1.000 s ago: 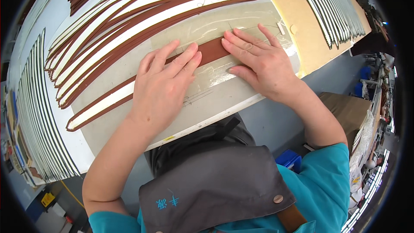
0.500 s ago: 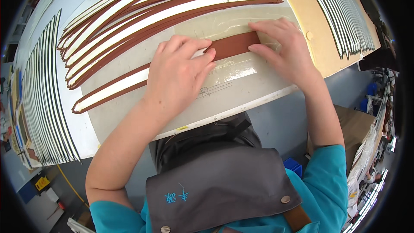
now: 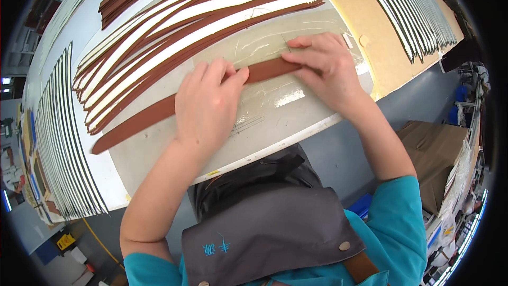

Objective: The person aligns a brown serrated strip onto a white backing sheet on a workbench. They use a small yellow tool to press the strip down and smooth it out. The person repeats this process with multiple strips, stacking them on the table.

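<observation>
Both the left hand (image 3: 207, 107) and right hand (image 3: 326, 69) press flat, fingers spread, on one brown strip (image 3: 143, 121); many strips (image 3: 174, 37) lie fanned beyond the fingers, seemingly already handled.

Both hands (image 3: 209, 108) have slid rightward along the brown strip (image 3: 153, 116), its white face now covered.
</observation>
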Demonstrator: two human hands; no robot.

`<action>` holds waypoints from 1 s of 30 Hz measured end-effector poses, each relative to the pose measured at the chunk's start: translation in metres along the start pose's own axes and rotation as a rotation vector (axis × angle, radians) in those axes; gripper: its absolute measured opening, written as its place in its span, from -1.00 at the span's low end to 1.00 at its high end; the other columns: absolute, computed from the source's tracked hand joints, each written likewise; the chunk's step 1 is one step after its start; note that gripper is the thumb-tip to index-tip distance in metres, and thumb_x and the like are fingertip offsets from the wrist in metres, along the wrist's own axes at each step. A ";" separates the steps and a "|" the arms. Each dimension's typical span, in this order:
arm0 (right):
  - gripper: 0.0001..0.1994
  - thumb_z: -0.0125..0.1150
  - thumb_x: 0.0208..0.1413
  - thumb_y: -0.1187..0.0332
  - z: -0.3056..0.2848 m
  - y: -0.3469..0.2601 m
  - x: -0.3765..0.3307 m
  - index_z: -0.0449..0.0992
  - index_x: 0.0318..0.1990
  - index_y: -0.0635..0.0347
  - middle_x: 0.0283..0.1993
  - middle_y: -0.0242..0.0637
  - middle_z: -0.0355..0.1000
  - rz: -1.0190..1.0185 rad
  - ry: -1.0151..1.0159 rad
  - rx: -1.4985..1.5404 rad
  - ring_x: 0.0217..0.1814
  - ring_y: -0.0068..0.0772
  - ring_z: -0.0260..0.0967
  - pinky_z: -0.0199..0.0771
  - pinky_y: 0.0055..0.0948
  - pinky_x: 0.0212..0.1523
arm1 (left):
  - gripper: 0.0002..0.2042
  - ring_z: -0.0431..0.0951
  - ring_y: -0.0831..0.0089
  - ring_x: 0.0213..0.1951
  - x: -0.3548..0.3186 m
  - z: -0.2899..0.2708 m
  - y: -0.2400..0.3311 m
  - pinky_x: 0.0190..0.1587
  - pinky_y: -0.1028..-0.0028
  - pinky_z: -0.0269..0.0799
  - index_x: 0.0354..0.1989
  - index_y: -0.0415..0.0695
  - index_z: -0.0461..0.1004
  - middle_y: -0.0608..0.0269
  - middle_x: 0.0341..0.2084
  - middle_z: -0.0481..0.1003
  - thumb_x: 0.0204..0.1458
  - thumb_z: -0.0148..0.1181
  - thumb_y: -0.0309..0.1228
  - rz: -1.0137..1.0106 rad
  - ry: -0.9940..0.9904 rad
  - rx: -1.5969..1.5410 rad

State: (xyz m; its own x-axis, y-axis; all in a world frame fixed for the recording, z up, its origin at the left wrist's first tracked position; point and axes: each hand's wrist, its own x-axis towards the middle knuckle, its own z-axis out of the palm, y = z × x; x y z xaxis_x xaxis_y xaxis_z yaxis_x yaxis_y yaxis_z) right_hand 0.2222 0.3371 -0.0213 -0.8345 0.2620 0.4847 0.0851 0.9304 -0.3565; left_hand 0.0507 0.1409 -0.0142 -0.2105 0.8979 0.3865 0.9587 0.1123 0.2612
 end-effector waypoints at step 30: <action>-0.69 0.47 0.02 0.36 0.004 0.000 -0.017 0.75 -0.03 -0.09 0.34 -0.22 0.45 0.074 -0.017 -0.017 0.38 -0.03 0.32 0.15 -0.07 0.37 | -0.70 0.40 0.27 -0.19 -0.008 0.009 -0.001 -0.14 0.35 0.39 -0.05 -0.05 0.73 0.22 -0.11 0.53 -0.01 0.43 -0.50 -0.039 0.010 -0.123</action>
State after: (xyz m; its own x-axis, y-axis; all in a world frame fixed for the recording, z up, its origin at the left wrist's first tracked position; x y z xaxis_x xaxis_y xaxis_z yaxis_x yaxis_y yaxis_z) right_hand 0.2341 0.3317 -0.0321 -0.8346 0.3264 0.4437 0.1562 0.9127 -0.3776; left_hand 0.0535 0.1370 -0.0256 -0.2496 0.8894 0.3829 0.9193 0.0933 0.3824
